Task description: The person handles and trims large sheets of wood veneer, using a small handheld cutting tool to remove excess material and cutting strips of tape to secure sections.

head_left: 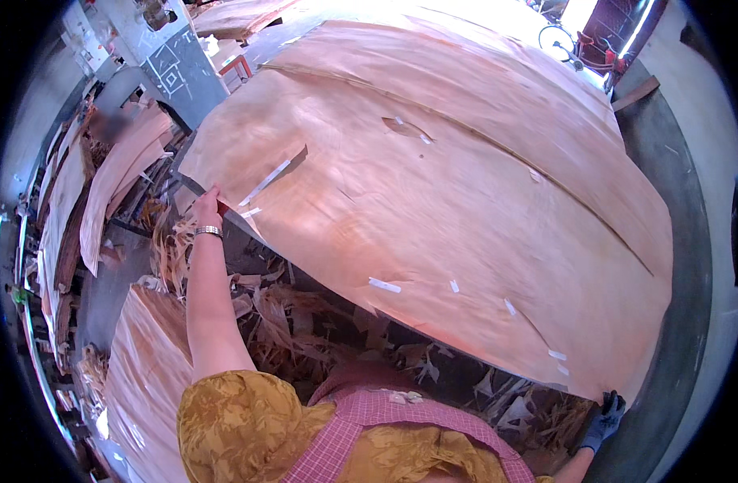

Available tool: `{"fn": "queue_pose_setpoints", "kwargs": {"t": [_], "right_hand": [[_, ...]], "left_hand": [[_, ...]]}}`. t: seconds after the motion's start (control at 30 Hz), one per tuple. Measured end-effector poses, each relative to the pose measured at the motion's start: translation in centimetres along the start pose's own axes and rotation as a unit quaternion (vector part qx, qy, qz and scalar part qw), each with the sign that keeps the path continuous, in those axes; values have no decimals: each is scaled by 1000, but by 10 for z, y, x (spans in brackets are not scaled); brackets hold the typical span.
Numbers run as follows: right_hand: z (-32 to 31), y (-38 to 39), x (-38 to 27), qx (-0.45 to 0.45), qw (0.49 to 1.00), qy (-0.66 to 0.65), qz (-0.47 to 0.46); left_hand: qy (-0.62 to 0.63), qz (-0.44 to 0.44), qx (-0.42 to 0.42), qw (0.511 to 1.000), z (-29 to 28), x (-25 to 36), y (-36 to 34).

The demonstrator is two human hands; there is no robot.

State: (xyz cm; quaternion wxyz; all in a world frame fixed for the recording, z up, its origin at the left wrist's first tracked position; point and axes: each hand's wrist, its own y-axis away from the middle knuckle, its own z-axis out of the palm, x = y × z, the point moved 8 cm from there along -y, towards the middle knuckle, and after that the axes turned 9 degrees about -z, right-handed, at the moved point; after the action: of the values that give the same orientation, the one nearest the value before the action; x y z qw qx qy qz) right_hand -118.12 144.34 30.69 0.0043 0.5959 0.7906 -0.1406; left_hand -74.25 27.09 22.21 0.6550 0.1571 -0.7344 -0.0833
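Note:
A large pale wood veneer sheet (pixel 457 217) spans the view, with white tape strips (pixel 385 285), a long crease and small splits. My bare left hand (pixel 209 208), with a metal-banded watch (pixel 208 230) on the wrist, grips the sheet's near left edge. A small red item shows by its fingers, too hidden to name. At the near right corner, my right hand (pixel 604 420), in a grey-blue glove with dark fingers, has its fingers closed on the sheet's edge.
Curved veneer pieces (pixel 123 173) lean at the left, and another sheet (pixel 143 378) lies lower left. Torn scraps (pixel 288 314) litter the space beneath the held sheet. A grey board with chalk marks (pixel 188 88) stands upper left, a bicycle (pixel 556 42) by the bright doorway, and a wall (pixel 691 241) rises right.

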Motion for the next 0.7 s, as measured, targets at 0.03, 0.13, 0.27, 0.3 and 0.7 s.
{"fn": "queue_pose_setpoints", "kwargs": {"t": [0.03,0.13,0.27,0.3,0.7], "right_hand": [[-5,0,-3,26,995,84,-39],[-8,7,4,60,983,153,-81],[-5,15,8,61,995,52,-53],[-12,19,5,61,995,57,-49],[-44,18,-56,-10,993,114,-19]], "left_hand": [[-7,7,15,1000,-2,3,4],[-2,36,38,999,0,6,19],[4,89,27,996,-13,19,29],[1,94,14,995,-7,18,33],[37,-47,29,998,-3,-21,7]]}}
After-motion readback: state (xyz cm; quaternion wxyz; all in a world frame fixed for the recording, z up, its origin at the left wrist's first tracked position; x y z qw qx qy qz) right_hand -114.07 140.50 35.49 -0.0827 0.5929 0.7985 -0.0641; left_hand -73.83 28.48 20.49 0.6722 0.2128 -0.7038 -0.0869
